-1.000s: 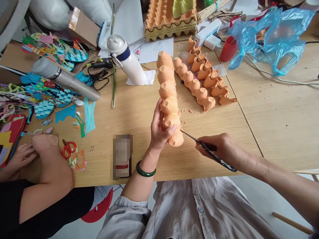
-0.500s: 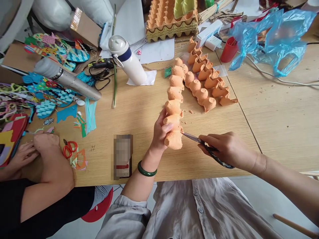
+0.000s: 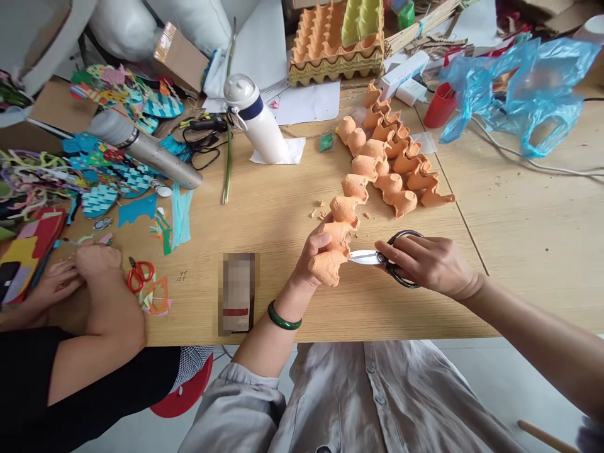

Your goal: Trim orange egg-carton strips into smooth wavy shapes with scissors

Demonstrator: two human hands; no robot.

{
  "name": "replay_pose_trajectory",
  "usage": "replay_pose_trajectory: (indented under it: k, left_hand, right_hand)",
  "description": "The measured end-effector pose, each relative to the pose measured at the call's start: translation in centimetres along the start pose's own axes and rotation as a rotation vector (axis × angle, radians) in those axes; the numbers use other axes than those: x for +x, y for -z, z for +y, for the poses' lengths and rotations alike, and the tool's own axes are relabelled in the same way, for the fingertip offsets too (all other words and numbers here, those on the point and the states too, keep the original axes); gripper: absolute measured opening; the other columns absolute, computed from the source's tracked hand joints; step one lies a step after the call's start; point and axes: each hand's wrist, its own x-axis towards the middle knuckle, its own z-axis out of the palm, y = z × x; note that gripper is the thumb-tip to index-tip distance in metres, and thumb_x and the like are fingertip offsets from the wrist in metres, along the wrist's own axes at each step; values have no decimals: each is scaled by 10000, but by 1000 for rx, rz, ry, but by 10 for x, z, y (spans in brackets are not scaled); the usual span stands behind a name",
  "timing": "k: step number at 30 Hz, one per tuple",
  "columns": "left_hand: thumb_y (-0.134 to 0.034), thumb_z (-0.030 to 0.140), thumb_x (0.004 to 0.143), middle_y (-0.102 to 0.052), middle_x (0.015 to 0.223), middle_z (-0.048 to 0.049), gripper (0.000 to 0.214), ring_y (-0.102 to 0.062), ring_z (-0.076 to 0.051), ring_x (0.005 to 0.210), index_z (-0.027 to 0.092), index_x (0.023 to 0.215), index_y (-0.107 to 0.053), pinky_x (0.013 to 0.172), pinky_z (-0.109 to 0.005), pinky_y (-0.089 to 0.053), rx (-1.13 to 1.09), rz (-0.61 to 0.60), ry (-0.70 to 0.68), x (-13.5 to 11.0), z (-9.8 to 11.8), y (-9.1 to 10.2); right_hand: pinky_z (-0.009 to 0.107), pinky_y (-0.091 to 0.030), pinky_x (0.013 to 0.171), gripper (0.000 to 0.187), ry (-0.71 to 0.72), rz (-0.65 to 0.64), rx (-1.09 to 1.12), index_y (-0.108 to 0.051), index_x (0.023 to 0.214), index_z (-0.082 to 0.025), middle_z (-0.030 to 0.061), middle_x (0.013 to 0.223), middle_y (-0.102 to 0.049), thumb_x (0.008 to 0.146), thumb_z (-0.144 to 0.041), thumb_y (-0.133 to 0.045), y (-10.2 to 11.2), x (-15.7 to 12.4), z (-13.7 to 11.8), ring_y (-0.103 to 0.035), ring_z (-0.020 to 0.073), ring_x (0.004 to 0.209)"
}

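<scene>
My left hand (image 3: 315, 251), with a green bangle on its wrist, grips an orange egg-carton strip (image 3: 343, 209) near its lower end. The cups of the strip run away from me and to the right. Black-handled scissors (image 3: 372, 257) are in my right hand (image 3: 431, 261), and their blade tips touch the right edge of the strip by the lowest cups. Beyond lie another cut row of cups (image 3: 395, 187) and a jagged orange carton piece (image 3: 415, 165). Small orange crumbs lie on the table around the strip.
A phone (image 3: 238, 296) lies left of my arm. Behind stand a white bottle (image 3: 257, 119), stacked egg trays (image 3: 337, 60), a red cup (image 3: 440, 106) and a blue plastic bag (image 3: 523, 94). At left, a co-worker's hands (image 3: 80, 267) rest near red-handled scissors (image 3: 140, 274) and paper crafts.
The strip in my left hand has turned, its far end swinging right. My right hand has rotated the scissors so the blades point level to the left. The camera view has shifted slightly.
</scene>
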Motion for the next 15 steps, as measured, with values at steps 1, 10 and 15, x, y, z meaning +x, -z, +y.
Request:
replay_pose_trajectory:
  k: [1, 10, 15]
  left_hand:
    - [-758, 384, 690, -624, 897, -23, 460, -537, -131, 716, 242, 1123, -697, 594, -236, -491, 1, -7, -30, 0, 1, 0]
    - [-748, 468, 682, -724, 1093, -51, 613, -650, -260, 982, 310, 1272, -690, 653, -307, -493, 294, 51, -243, -3, 10, -2]
    - [-787, 417, 660, -735, 1173, -59, 600, -642, -327, 1153, 318, 1246, -704, 763, -361, -505, 338, 13, -241, -6, 12, -8]
  right_hand:
    - [280, -320, 525, 276, -43, -25, 54, -678, 1141, -158, 34, 796, -708, 1029, -376, -551, -1, 1, 1, -624, 138, 663]
    - [243, -386, 495, 437, -649, -694, 1111, -724, 1122, -193, -16, 686, -605, 964, -572, -574, 35, 14, 7, -509, 112, 552]
    - [253, -323, 457, 468, -676, -616, 1113, -776, 1010, -193, -36, 604, -515, 927, -619, -602, 50, 17, 7, -426, 95, 508]
